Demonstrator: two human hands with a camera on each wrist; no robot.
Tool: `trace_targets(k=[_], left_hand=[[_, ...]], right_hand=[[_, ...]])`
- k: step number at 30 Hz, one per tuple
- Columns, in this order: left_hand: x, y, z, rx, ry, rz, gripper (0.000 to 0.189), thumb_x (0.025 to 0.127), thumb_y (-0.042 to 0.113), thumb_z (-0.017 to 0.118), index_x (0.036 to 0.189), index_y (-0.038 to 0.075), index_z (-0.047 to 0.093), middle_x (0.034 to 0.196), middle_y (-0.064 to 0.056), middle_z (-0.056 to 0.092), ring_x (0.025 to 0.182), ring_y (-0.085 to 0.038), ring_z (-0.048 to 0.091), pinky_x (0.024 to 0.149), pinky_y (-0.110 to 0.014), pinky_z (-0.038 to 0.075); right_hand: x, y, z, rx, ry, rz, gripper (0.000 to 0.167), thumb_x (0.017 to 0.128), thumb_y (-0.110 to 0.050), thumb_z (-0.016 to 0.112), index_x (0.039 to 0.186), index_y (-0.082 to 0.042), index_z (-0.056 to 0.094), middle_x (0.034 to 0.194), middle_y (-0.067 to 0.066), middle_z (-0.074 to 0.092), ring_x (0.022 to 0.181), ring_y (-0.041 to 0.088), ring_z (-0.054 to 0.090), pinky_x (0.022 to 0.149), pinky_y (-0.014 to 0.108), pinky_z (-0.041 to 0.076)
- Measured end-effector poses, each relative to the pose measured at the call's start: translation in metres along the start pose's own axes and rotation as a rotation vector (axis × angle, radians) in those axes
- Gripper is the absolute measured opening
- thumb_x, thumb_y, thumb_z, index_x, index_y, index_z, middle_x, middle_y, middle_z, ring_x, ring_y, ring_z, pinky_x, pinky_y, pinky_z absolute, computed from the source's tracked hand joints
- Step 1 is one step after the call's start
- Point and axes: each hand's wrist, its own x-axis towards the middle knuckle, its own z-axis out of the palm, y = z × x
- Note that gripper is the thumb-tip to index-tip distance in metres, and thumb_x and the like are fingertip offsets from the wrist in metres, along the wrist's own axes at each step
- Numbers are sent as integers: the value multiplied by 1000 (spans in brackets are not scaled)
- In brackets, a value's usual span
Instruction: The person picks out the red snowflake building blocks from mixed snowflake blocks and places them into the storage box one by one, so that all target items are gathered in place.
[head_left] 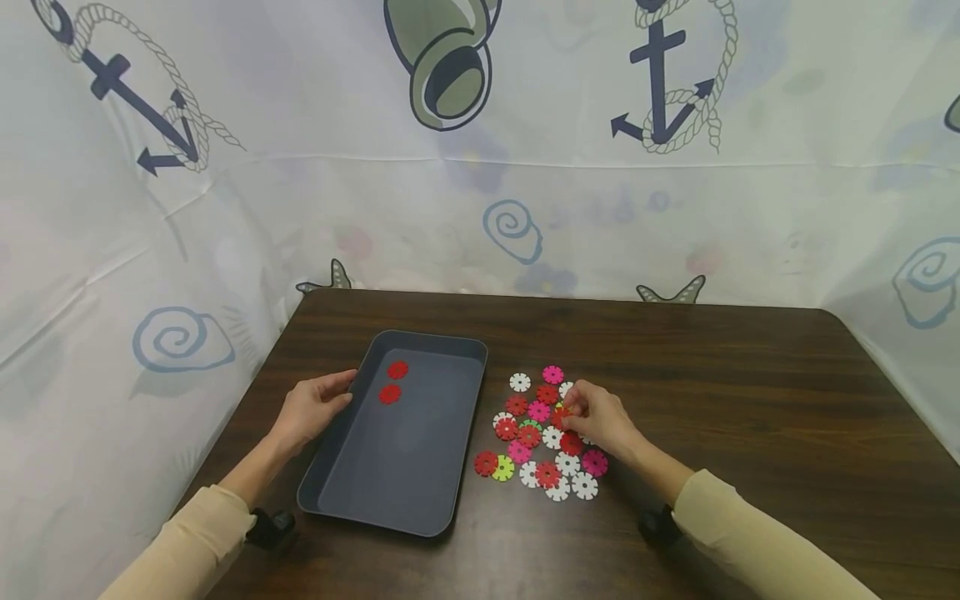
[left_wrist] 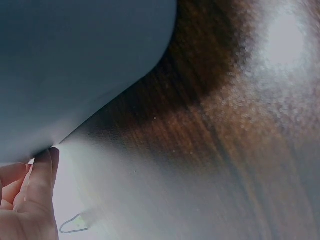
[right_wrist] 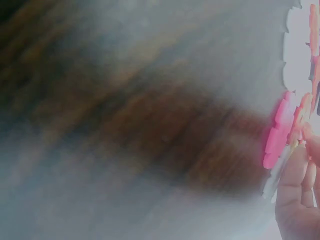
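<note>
Cream fabric sleeves (head_left: 757,533) come in from the lower edge, with black wrist-worn devices (head_left: 270,529) near their cuffs. At the right hand (head_left: 606,423), the grip is together: thumb and fingertips pinch a thin, notched, plastic-looking red disc (head_left: 558,418) at the right side of a loose cluster; whether it is clear of the pieces beneath cannot be told. At the left hand (head_left: 311,408), the grip is apart, thumb and forefinger separated, their tips touching the left edge of a dark grey, round-cornered rectangular tray (head_left: 397,475). Just beside the right hand lie a bright pink notched disc (head_left: 595,462) and, nearer the wearer, several white notched discs (head_left: 584,486). Further left in the cluster, red, pink and white pieces overlap, with a green notched disc (head_left: 531,425) partly covered among them; a yellow-green notched disc (head_left: 503,468) touches a red one at the corner nearest the tray. Inside the tray, near its far left corner, two red notched discs (head_left: 390,393) lie one beyond the other. Everything rests on a dark brown wood-grain tabletop (head_left: 765,408), backed by a pale fabric curtain (head_left: 300,108) printed with anchors and shells.
</note>
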Motion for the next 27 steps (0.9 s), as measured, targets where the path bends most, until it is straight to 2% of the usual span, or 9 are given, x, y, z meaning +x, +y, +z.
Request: trace_targets(k=[4, 10, 15, 22, 27], left_hand=[[0, 0, 0, -3, 0, 5, 43, 93, 7, 56, 135, -2, 48, 130, -25, 54, 116, -39, 54, 85, -41, 50], [0, -1, 0, -1, 0, 10, 43, 93, 7, 56, 134, -2, 49, 129, -25, 55, 115, -39, 55, 84, -40, 51], [1, -2, 0, 2, 7, 19, 43, 93, 7, 57, 134, -2, 49, 128, -25, 55, 115, -38, 55, 83, -39, 51], [2, -3, 0, 0, 8, 16, 43, 93, 7, 57, 134, -1, 50, 127, -24, 56, 115, -38, 55, 83, -38, 51], [2, -3, 0, 0, 11, 15, 43, 93, 7, 57, 134, -1, 50, 129, -23, 55, 116, -38, 54, 86, -42, 50]], right_hand=[[1, -3, -2, 62, -6, 17, 18, 80, 1, 71, 92, -1, 59, 73, 4, 55, 65, 13, 52, 56, 23, 45], [4, -13, -3, 241, -40, 29, 19, 83, 2, 67, 100, 4, 57, 76, 10, 59, 67, 16, 61, 65, 29, 56], [8, -28, 2, 318, -63, 8, 20, 85, 2, 66, 102, 8, 57, 79, 12, 58, 71, 20, 63, 70, 34, 56], [14, -54, 16, 390, -87, 8, 18, 85, 0, 66, 101, 4, 59, 77, 9, 59, 68, 15, 58, 70, 35, 56], [22, -76, 33, 473, -131, -21, 18, 85, 1, 65, 102, 6, 59, 78, 12, 60, 73, 27, 64, 73, 38, 56]])
